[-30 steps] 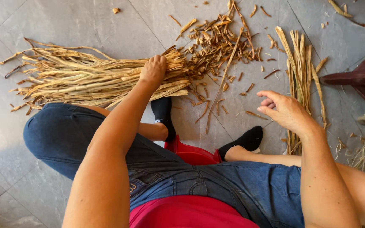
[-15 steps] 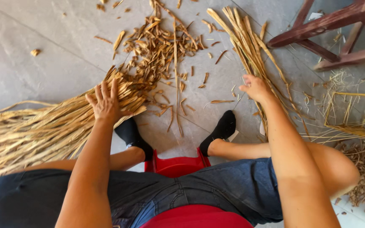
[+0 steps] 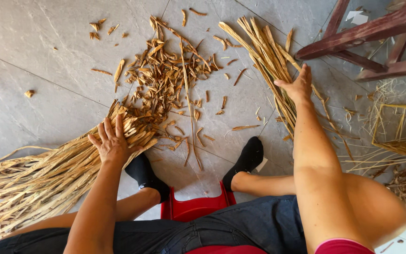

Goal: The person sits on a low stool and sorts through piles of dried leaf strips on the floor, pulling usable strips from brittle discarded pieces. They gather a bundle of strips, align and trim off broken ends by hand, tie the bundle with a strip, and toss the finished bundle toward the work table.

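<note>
We press our left hand (image 3: pixel 112 143), fingers spread flat and grasping nothing, onto the cut end of a big bundle of dried strips (image 3: pixel 48 176), which trails away from under the palm on the grey tiled floor (image 3: pixel 43 61). Our right hand (image 3: pixel 300 87) rests released, fingers loose, on a smaller bundle of strips (image 3: pixel 264 56) running beneath it. Between both hands lies a heap of short trimmings (image 3: pixel 165 75). Beyond the right hand stands a dark red wooden stool (image 3: pixel 377 33).

Strips (image 3: pixel 48 178): dry, fibrous, matt straw-coloured plant material
Floor (image 3: pixel 48 56): smooth grey stone tile, faint sheen
Stool (image 3: pixel 198 207): glossy red plastic
Frame (image 3: pixel 367 33), upper right: dark stained wood
</note>
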### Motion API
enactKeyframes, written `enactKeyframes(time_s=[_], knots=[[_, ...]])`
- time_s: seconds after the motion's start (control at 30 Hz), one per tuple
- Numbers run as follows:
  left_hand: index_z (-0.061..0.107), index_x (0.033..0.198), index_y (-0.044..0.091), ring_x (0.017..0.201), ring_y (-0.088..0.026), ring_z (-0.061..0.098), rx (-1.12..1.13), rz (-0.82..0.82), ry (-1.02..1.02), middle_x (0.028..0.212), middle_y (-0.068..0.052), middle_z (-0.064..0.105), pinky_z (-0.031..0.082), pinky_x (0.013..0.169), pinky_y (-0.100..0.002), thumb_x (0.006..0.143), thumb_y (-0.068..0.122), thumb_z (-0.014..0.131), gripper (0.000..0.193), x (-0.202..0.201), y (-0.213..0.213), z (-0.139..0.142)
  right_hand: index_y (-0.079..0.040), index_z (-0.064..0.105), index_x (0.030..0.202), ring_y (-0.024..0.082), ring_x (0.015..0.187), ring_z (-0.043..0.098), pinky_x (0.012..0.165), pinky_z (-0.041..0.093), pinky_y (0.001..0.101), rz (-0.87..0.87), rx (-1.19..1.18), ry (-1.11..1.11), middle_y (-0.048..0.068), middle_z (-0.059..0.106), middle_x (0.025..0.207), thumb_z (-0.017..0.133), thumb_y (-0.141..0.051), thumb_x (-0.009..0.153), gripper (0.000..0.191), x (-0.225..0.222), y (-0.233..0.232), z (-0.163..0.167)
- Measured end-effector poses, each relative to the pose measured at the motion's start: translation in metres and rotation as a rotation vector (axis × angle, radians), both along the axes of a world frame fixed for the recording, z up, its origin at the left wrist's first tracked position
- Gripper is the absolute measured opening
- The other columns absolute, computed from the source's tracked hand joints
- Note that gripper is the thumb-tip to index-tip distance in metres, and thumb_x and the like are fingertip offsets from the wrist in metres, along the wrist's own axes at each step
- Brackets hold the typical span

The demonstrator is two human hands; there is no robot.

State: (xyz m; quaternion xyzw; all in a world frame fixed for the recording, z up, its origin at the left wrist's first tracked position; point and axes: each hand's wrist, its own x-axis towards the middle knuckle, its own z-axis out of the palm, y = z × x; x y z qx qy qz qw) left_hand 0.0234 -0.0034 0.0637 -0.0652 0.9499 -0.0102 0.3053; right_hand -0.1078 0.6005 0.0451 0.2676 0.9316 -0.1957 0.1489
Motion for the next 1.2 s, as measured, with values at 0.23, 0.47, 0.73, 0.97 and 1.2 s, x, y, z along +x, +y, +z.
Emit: enactKeyframes(time_s=[0.23, 0.47, 0.73, 0.97, 1.2], knots=[[0.005, 0.166, 0.025, 0.156, -0.036, 0.009, -0.033, -0.005, -0.022, 0.17, -0.015, 0.011, 0.01, 0.117, -0.071, 0.052, 0.076, 0.084, 0.147, -0.006, 0.004, -0.005, -0.012, 0.027, 0.157, 0.033, 0.15, 0.027, 0.119, 0.026, 0.0507, -0.016, 0.019, -0.081, 0.015, 0.031, 0.162, 0.091, -0.051, 0.068, 0.116, -0.013, -0.002, -0.011], [0.002, 0.166, 0.026, 0.157, -0.034, 0.009, -0.063, -0.011, -0.074, 0.171, -0.014, 0.01, 0.011, 0.119, -0.068, 0.051, 0.078, 0.083, 0.151, -0.003, 0.006, 0.001, -0.008, 0.066, 0.113, 0.032, 0.106, 0.067, 0.093, 0.052, 0.0439, 0.058, 0.042, 0.052, 0.015, 0.073, 0.113, 0.087, -0.037, 0.078, 0.05, 0.008, -0.027, -0.019], [-0.008, 0.166, 0.03, 0.157, -0.034, 0.006, -0.054, -0.002, -0.174, 0.172, -0.011, 0.006, 0.009, 0.119, -0.069, 0.05, 0.078, 0.087, 0.157, -0.002, 0.0, 0.013, -0.003, 0.069, 0.105, 0.026, 0.081, 0.072, 0.077, 0.056, 0.0374, 0.092, -0.114, 0.099, 0.014, 0.076, 0.091, 0.074, -0.02, 0.086, 0.026, 0.016, -0.023, 0.045], [-0.008, 0.163, 0.028, 0.156, -0.037, -0.001, 0.081, 0.127, -0.1, 0.171, -0.011, 0.0, 0.009, 0.115, -0.073, 0.059, 0.076, 0.085, 0.148, 0.0, -0.009, 0.056, -0.003, 0.068, 0.108, 0.013, 0.064, 0.066, 0.059, 0.052, 0.03, 0.141, -0.43, 0.038, 0.008, 0.071, 0.084, 0.065, -0.016, 0.099, 0.016, 0.02, -0.018, 0.14], [0.043, 0.154, 0.002, 0.142, -0.035, 0.053, 0.921, 0.225, 0.232, 0.151, -0.022, 0.053, 0.043, 0.119, -0.045, 0.08, 0.07, 0.069, 0.103, -0.026, 0.088, 0.097, -0.001, 0.063, 0.106, 0.015, 0.063, 0.067, 0.056, 0.057, 0.0366, 0.287, -0.425, 0.199, 0.008, 0.072, 0.083, 0.064, -0.015, 0.096, 0.018, 0.066, -0.078, 0.202]])
